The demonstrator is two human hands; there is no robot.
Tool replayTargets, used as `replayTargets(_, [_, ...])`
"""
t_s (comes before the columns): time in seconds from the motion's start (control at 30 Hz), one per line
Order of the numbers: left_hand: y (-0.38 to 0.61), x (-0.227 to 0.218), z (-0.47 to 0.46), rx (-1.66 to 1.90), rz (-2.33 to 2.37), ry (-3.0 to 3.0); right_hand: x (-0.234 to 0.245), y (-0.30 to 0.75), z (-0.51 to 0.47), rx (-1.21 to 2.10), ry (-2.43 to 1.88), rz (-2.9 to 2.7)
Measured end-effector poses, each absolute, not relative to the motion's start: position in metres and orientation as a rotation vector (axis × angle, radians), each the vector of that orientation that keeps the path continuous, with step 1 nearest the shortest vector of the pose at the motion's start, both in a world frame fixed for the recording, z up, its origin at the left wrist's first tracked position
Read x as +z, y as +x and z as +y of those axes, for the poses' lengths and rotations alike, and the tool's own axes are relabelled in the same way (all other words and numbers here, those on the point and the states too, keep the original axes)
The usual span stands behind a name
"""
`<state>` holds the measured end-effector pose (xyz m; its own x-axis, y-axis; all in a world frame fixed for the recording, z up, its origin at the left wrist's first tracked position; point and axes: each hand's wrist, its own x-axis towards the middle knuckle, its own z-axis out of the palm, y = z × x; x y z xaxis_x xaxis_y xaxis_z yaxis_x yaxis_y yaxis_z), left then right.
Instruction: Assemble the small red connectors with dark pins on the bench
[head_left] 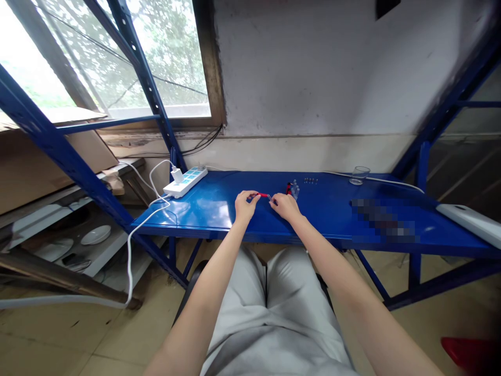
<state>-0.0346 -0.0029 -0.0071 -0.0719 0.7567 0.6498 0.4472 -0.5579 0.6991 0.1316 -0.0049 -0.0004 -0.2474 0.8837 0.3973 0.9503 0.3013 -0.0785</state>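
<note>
Over the blue table (258, 180), my left hand (245, 205) pinches one end of a slim red stick-like piece (263, 195). My right hand (286, 206) is closed at the other end, its fingers on a small clear part (270, 198) that meets the red piece. Whether the two are joined, I cannot tell. Just beyond my right hand stand several small clear plastic pieces (296, 189), with a red piece (288, 188) beside them. A short row of tiny metallic bits (311, 180) lies farther back to the right.
A white power strip (186, 182) with a plugged-in cable sits at the table's left. Toward the back right stands a clear glass (359, 176). A blurred dark object (385, 219) and a white device (472, 219) lie on the right. Blue frame posts (146, 78) rise at the sides.
</note>
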Motion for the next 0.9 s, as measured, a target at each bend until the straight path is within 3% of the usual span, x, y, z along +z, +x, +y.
replayTargets(0.6, [-0.030, -0.001, -0.012, 1.634, 1.325, 2.148, 0.005, 0.128, -0.015, -0.301, -1.719, -2.210])
replayTargets(0.9, [-0.023, 0.003, -0.023, 1.319, 1.266, 2.532, 0.001, 0.132, -0.014, -0.224, -1.689, -2.122])
